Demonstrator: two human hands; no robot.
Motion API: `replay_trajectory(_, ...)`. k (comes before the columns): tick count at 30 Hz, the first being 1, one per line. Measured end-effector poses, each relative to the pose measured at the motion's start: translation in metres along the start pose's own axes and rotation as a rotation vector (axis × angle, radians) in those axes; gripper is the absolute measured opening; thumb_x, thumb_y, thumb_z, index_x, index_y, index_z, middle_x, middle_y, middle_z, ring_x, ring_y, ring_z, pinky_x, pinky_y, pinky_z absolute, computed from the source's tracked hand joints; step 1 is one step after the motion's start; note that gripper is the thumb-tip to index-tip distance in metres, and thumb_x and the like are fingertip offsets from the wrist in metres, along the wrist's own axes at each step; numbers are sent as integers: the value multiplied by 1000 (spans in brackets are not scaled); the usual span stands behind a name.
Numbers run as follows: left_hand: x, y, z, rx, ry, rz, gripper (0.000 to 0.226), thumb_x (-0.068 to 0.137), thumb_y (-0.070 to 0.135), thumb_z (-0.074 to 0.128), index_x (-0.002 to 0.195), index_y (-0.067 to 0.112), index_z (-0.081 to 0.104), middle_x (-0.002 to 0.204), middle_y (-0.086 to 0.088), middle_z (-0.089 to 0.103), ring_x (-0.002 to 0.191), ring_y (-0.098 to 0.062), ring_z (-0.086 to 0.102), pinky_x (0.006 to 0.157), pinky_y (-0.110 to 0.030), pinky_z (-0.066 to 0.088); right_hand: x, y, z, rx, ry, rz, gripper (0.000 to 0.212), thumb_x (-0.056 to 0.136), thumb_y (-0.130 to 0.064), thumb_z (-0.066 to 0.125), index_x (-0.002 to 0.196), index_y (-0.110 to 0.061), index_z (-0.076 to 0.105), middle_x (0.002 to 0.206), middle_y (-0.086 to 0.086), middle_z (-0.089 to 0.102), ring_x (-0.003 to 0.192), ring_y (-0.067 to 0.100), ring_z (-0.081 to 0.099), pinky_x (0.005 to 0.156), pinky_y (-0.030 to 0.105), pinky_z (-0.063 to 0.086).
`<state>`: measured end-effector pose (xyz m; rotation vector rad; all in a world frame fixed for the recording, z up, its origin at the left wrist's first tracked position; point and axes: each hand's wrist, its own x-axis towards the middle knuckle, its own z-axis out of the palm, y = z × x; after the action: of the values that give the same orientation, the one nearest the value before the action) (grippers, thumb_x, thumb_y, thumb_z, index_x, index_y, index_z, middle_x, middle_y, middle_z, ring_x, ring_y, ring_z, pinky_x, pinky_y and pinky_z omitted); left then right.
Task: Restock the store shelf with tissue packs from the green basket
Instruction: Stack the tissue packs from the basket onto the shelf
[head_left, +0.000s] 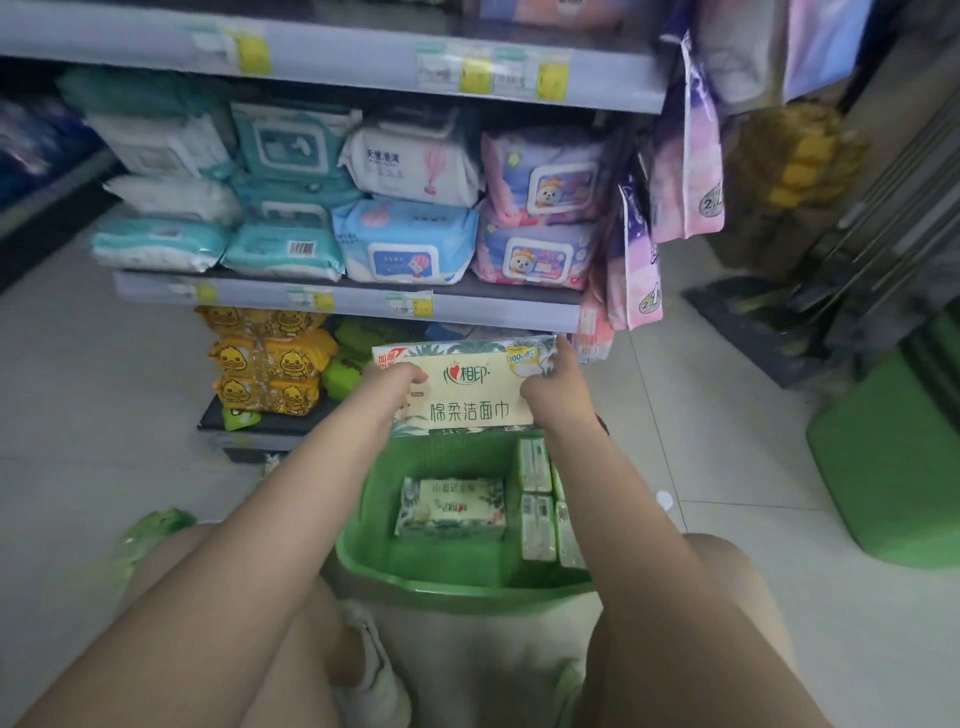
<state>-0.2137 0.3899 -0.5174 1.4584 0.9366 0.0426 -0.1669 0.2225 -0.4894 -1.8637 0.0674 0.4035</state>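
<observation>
Fingers of both hands, left (393, 378) and right (551, 375), grasp a tissue pack (467, 387) between green basket (415, 582) and crowded bottom shelf (249, 423).

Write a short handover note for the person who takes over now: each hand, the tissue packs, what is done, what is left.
Left hand and right hand: both grip one tissue pack, held above the far rim of the green basket, in front of the bottom shelf.
Done: this pack is lifted out.
Left: place it on the shelf, then the packs in the basket.
</observation>
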Motion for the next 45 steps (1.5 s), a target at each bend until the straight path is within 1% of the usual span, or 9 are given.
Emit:
replay_trajectory(7, -32, 62, -6, -19, -9, 190, 67, 86, 17, 60, 143, 10, 26, 138, -9, 42, 99, -18, 44, 80, -32, 34, -15, -55, -19, 100, 38, -155, 80, 82, 12, 36, 150, -26, 15, 142, 1, 40, 76, 8, 52, 51, 19, 43)
replay_trajectory(12, -59, 109, -16, -24, 14, 301, 68, 86, 18, 59, 145, 14, 25, 142, -8, 41, 103, -18, 48, 90, -34, 37, -25, -97, -32, 144, 60, -286, 80, 81, 16, 37, 149, -21, 17, 138, -4, 42, 121, 16, 48, 86, 23, 49)
replay_trajectory(15, -73, 132, -25, -34, 22, 383, 54, 84, 18, 60, 134, 14, 39, 128, -4, 52, 101, -20, 53, 77, -29, 44, -30, -122, -35, 177, 81, -356, 82, 80, 17, 39, 149, -23, 19, 137, -5, 44, 123, 13, 49, 99, 28, 45)
replay_trajectory(19, -86, 163, -42, -31, 58, 534, 60, 78, 27, 63, 133, 23, 40, 125, 4, 54, 111, -16, 52, 87, -31, 42, -37, -159, -39, 213, 62, -461, 82, 81, 17, 40, 149, -24, 20, 124, -16, 41, 96, -8, 50, 66, -1, 43)
replay_trajectory(27, -76, 241, -69, -148, 120, 659, 35, 83, 13, 58, 116, 20, 48, 109, 3, 63, 101, -15, 59, 79, -27, 46, -9, -239, -24, 232, 1, -644, 77, 79, 18, 40, 140, -29, 29, 117, -11, 53, 95, 2, 54, 74, 9, 45)
replay_trajectory(30, -63, 271, -79, -181, 135, 698, 34, 84, 12, 57, 116, 19, 48, 107, 2, 63, 98, -13, 60, 80, -29, 49, 11, -270, -13, 206, -27, -664, 83, 80, 15, 41, 149, -25, 18, 135, -5, 47, 105, 7, 52, 68, 9, 45)
replay_trajectory(34, -38, 305, -92, -204, 168, 736, 35, 85, 14, 58, 118, 19, 47, 100, 5, 62, 91, -10, 61, 71, -25, 49, 37, -304, 4, 190, -60, -683, 84, 82, 14, 41, 150, -28, 13, 137, -5, 45, 73, -3, 51, 51, 8, 43)
replay_trajectory(40, 13, 329, -104, -204, 204, 695, 39, 80, 18, 59, 117, 17, 47, 103, 1, 61, 98, -17, 61, 79, -32, 50, 75, -327, 33, 187, -119, -609, 83, 85, 13, 38, 150, -30, 10, 148, -2, 36, 64, 3, 47, 39, 9, 37)
replay_trajectory(45, 44, 336, -100, -170, 204, 672, 38, 83, 16, 58, 119, 15, 45, 111, -2, 57, 100, -17, 58, 79, -30, 48, 106, -325, 47, 180, -114, -587, 82, 83, 14, 37, 150, -27, 12, 136, 1, 46, 70, 6, 50, 52, 17, 43)
